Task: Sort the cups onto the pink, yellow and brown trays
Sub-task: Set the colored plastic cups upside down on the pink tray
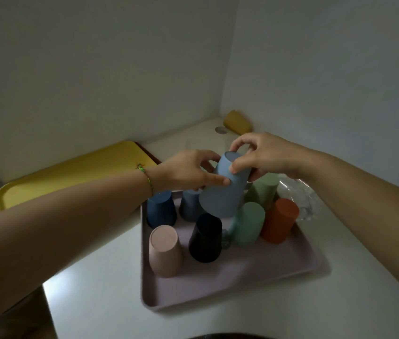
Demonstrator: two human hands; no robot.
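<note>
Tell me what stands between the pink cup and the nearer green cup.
The upside-down black cup and a small clear object beside it, on the pink tray, seen in the head view.

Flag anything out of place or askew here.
A yellow cup lies on its side in the far corner of the counter, off every tray, unlike the upside-down cups on the pink tray.

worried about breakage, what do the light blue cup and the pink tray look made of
The light blue cup looks like matte plastic or a fibre composite: even, opaque colour, no gloss. The pink tray seems to be a similar matte plastic: moulded rounded rim, only a soft sheen.
</note>
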